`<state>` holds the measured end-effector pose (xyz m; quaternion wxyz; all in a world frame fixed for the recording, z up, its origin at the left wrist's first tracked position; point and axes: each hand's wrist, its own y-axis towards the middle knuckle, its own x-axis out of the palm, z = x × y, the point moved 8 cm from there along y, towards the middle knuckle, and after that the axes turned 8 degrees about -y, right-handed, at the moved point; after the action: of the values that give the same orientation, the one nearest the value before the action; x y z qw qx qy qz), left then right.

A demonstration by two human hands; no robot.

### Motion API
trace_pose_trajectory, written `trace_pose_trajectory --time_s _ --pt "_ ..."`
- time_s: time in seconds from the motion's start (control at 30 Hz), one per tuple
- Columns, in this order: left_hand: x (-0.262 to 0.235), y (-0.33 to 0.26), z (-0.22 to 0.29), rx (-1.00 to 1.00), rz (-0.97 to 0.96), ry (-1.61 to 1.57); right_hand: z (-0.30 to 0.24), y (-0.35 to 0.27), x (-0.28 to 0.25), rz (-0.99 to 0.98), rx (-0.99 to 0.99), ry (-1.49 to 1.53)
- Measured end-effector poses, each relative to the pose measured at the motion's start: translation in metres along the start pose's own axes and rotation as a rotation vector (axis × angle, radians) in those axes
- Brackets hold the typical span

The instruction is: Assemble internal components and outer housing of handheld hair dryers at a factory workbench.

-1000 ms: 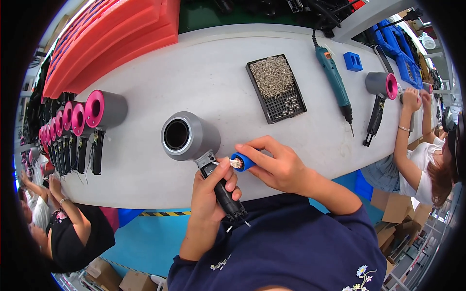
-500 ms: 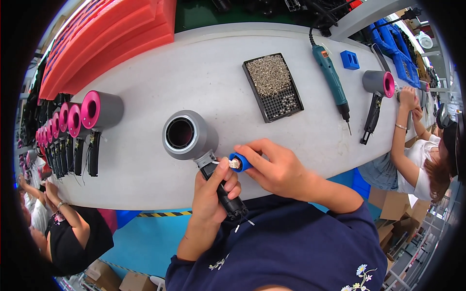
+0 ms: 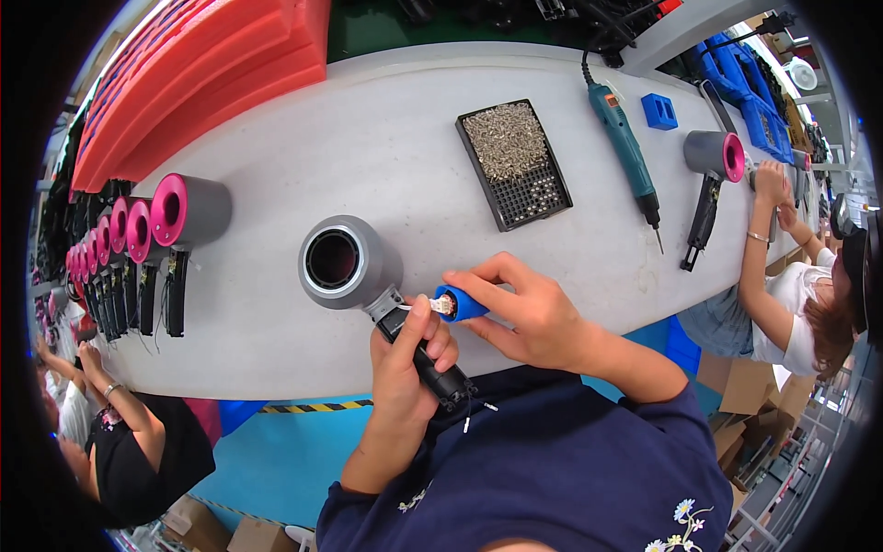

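A partly assembled grey hair dryer (image 3: 375, 250) with a round head and a black handle is in front of me. My left hand (image 3: 405, 368) is wrapped round the handle, its thumb near a small white connector (image 3: 444, 304) on wires. Beside the thumb, my right hand (image 3: 533, 317) pinches a blue sleeve-shaped piece (image 3: 467, 304) whose open end faces the connector and coppery parts. Whether the connector sits inside the sleeve I cannot tell. Two thin wire ends (image 3: 478, 414) hang from the handle's lower end.
A black tray of small metal screws (image 3: 508, 147) lies beyond my hands, with a teal electric screwdriver (image 3: 627, 152) and a blue block (image 3: 659, 111) to its right. Pink-and-grey dryers (image 3: 198, 212) line the left; another dryer (image 3: 713, 155) lies right. Red foam (image 3: 202, 74) is stacked far left. Co-workers sit on both sides.
The dryer's head has shifted slightly left and down. The blue sleeve has turned to lie more sideways, its far end swinging right in my right hand.
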<state>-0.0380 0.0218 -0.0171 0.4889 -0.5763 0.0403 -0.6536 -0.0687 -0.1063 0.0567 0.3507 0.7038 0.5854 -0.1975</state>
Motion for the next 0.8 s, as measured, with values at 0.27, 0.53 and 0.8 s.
trace_pose_trajectory --time_s 0.27,0.53,0.8 --pt "0.0008 0.0022 -0.0028 0.024 -0.006 0.045 -0.0001 -0.0030 0.0035 -0.044 -0.016 -0.078" --pt "0.0002 0.0031 -0.0026 0.037 0.030 0.035 0.0029 -0.0042 0.0070 -0.027 0.042 -0.041" --pt "0.0029 0.0040 -0.0021 0.029 0.019 0.034 0.0026 -0.0046 0.0046 0.035 0.011 -0.029"
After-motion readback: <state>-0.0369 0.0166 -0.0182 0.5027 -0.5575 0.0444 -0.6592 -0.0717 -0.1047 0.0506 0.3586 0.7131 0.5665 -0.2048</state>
